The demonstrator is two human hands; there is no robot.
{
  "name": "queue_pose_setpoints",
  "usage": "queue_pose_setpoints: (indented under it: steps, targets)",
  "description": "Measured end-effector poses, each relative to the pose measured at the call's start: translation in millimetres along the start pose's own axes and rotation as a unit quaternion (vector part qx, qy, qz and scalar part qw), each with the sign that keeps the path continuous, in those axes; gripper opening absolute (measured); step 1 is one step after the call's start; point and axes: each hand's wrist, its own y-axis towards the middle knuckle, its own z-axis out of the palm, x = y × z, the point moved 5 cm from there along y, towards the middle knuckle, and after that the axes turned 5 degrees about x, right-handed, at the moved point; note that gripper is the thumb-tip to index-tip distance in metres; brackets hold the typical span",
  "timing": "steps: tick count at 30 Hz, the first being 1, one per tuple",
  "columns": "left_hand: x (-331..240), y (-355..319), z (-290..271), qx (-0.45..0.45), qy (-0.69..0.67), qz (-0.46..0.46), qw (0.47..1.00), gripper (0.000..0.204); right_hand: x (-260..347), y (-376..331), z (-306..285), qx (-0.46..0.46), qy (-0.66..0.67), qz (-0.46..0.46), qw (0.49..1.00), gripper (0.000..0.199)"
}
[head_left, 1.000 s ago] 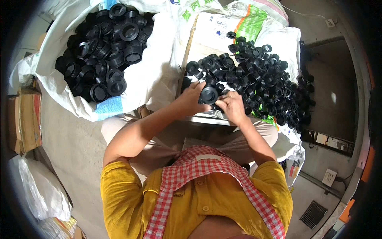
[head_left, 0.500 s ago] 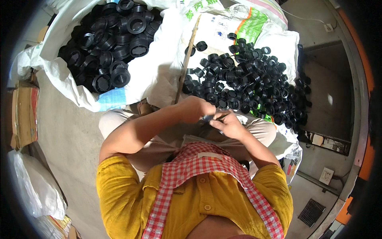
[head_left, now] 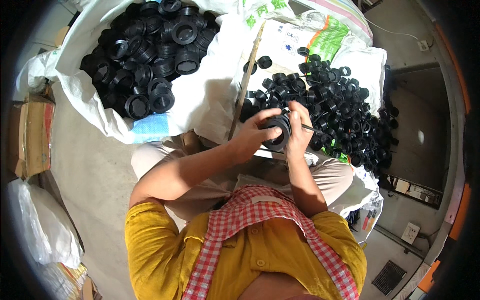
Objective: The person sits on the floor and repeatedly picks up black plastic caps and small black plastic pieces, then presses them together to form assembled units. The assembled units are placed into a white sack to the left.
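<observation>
Over my lap, my left hand (head_left: 252,131) is closed around a round black plastic threaded cap (head_left: 284,140), with the thumb across its open face. My right hand (head_left: 298,131) is beside it, touching the cap's right side. From between its fingers sticks out a thin dark tool (head_left: 307,128); its working end is hidden behind the hand and cap. Just beyond both hands lies a spread heap of smaller black ring-shaped parts (head_left: 327,100). Further left, a white woven sack (head_left: 202,82) is filled with larger black caps (head_left: 162,67) like the held one.
A wooden stick (head_left: 247,75) lies between the sack and the heap. Cardboard boxes (head_left: 37,137) and a clear plastic bag (head_left: 47,225) are at the left. On the right stand a metal panel (head_left: 417,130) and a wall socket (head_left: 411,232).
Both hands have risen away from my lap toward the heap, turning so that the round cap now shows between them. The view has shifted slightly.
</observation>
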Motion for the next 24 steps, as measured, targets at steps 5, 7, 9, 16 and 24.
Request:
queue_pose_setpoints:
  steps: [5,7,9,16,24]
  targets:
    - [-72.9,-3.3,14.9,-0.046,0.666,0.359,0.652,0.053,-16.4,45.4,2.9,0.014,-0.304,-0.122,0.945,0.037]
    - [-115.6,-0.3,9.0,-0.062,0.703,0.302,0.641,0.046,-67.4,83.7,-34.1,-0.138,-0.133,0.002,0.981,0.033]
    - [-173.5,-6.3,-19.0,-0.27,0.727,0.39,0.496,0.044,-82.1,111.6,-30.6,-0.07,-0.282,-0.093,0.952,0.027]
    - [-190.1,2.2,-64.6,-0.398,0.737,0.244,0.489,0.068,-208.4,208.1,-1.9,0.243,-0.651,-0.081,0.714,0.037]
    - [-104.5,20.4,-26.0,-0.141,0.735,0.26,0.61,0.033,-250.6,225.3,26.2,0.352,-0.692,0.048,0.628,0.041]
